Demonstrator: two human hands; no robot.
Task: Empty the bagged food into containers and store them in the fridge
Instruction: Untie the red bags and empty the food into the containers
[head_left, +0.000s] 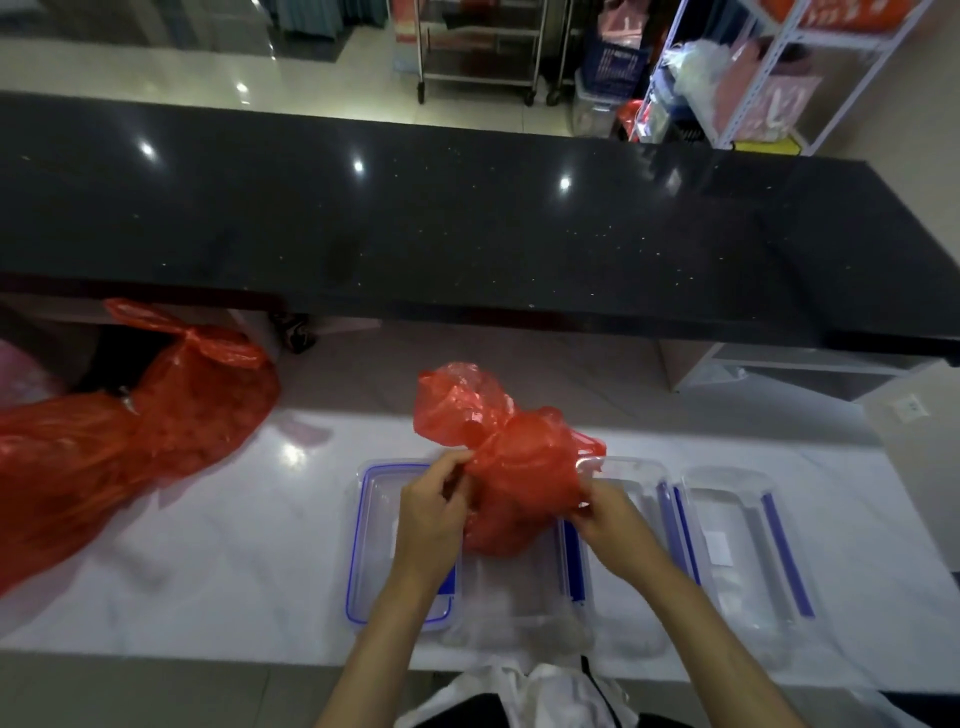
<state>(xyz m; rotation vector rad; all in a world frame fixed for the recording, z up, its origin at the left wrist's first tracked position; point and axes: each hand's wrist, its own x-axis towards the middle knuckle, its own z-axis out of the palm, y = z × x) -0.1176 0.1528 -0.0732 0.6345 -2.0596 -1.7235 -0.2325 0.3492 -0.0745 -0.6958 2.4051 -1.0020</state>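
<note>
Because its contents were meant for the box beneath, the small red bag (519, 483) was held over the clear container (514, 597), pinched at either side by the left hand (434, 512) and right hand (605, 512), apparently for untying.

black counter (467, 223); white shelving rack (769, 78); steel trolley (478, 52); blue basket (613, 62)
</note>
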